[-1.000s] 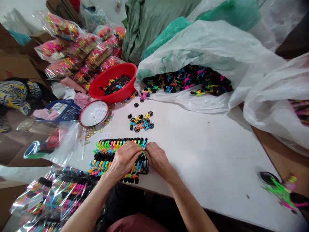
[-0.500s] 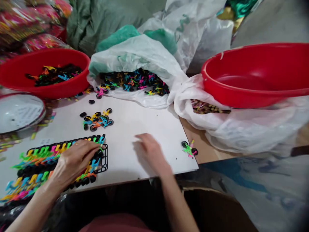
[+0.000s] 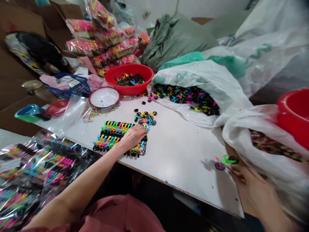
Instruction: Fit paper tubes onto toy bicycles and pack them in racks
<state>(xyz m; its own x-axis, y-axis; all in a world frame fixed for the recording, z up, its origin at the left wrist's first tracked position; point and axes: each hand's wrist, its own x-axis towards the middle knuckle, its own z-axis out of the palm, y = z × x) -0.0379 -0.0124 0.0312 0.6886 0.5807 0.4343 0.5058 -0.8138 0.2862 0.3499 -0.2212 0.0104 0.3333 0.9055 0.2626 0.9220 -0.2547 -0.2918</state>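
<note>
My left hand lies over the right end of a black rack filled with two rows of small colourful toy bicycles. Its fingers are closed on a toy bicycle at the end of the back row, mostly hidden under the hand. At the table's right edge my right hand, somewhat blurred, pinches a green and pink toy bicycle with black wheels, held just over the tabletop. Behind the rack lies a small heap of loose toy bicycles.
A white bag spills toy bicycles at the back, beside a red basin of more. A white bowl, blue basket and packed bags are on the left. Another red basin stands right. A person bends far left.
The view has swung left. My right hand has moved right and picked up the green and pink toy bicycle from the table's edge. My left hand stays at the rack's end.
</note>
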